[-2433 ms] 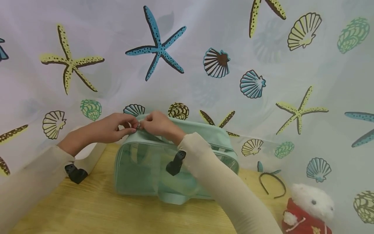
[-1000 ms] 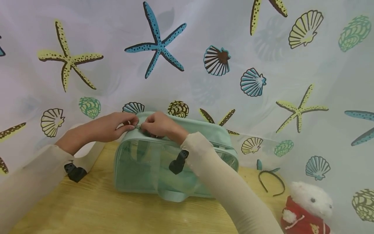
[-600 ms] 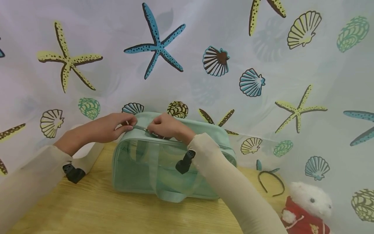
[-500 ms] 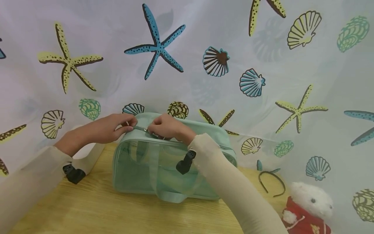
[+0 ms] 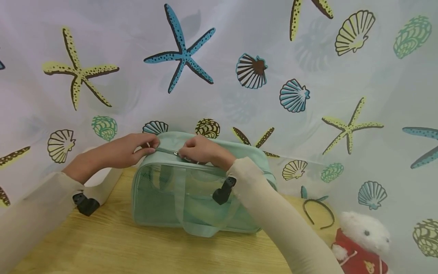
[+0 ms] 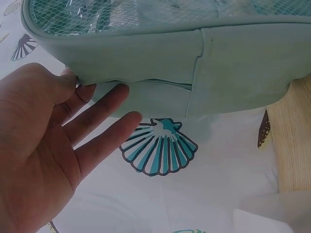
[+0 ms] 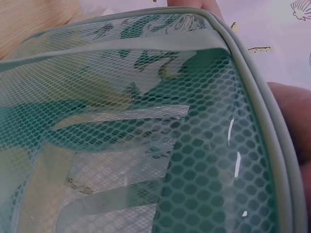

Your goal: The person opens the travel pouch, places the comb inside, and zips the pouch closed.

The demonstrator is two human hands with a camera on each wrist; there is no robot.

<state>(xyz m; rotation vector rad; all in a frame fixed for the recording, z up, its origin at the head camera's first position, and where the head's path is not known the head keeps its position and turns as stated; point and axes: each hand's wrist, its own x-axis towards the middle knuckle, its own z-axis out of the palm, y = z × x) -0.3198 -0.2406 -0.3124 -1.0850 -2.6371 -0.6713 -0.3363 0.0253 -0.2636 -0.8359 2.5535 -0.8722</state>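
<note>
A mint-green bag (image 5: 154, 201) with clear and mesh panels stands on the wooden table against the curtain. My left hand (image 5: 118, 152) pinches the bag's top left end, at the end of the zipper (image 5: 167, 151); in the left wrist view, the other fingers of the left hand (image 6: 48, 131) spread beside the opening. Near the middle of the top, my right hand (image 5: 205, 149) pinches the zipper pull, which its fingers mostly cover. The closed zipper teeth show between the hands. In the right wrist view, the bag's edge (image 7: 262, 116) hides much of the right hand (image 7: 294, 111).
A dark headband (image 5: 318, 213) lies on the table (image 5: 137, 251) to the right of the bag. At the lower right sits a white plush toy (image 5: 364, 238) in red clothes. Behind everything hangs a curtain (image 5: 219, 99) printed with starfish and shells.
My right hand has moved right along the bag's top with the zipper pull, and a longer stretch of closed zipper shows behind it. The left hand has stayed at the left end.
</note>
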